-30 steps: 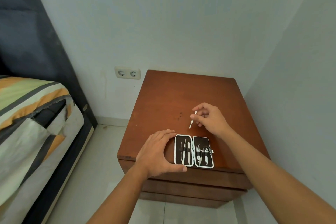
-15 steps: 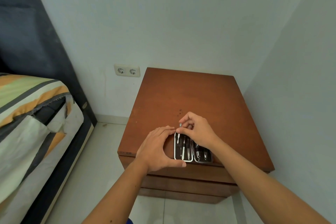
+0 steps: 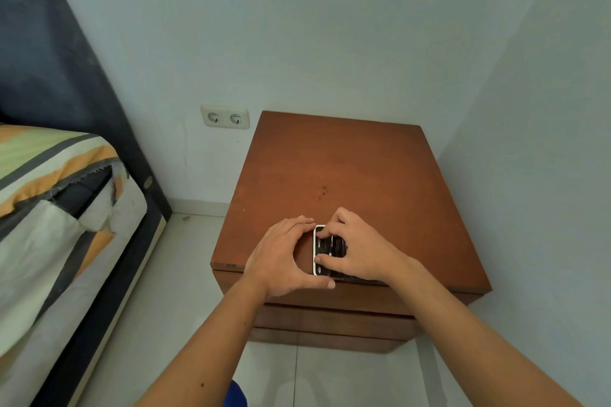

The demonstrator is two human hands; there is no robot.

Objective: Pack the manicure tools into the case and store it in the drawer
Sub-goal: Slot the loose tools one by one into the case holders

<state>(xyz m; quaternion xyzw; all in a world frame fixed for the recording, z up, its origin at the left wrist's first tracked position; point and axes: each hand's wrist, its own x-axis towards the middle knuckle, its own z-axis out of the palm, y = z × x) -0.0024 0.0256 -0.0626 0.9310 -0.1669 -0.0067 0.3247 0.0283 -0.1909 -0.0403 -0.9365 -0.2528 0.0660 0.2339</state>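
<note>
The open manicure case (image 3: 315,251), black inside with a white rim, lies near the front edge of the brown nightstand (image 3: 347,168). My left hand (image 3: 281,258) cups its left side, index finger at the far corner and thumb along the near edge. My right hand (image 3: 360,251) lies over the case and hides most of it. Its index finger and thumb press down on the left half, where metal tools sit in their loops. The thin tool that hand carried is hidden under the fingers. The drawer fronts (image 3: 330,320) below the top are closed.
A bed with a striped cover (image 3: 49,208) and a dark headboard stands to the left across a strip of tiled floor (image 3: 185,274). A double wall socket (image 3: 224,117) sits beside the nightstand. Walls close in behind and on the right.
My right hand has brought the thin white tool from above the nightstand down onto the case and now presses on its left half. My left hand has stayed at the case's left side.
</note>
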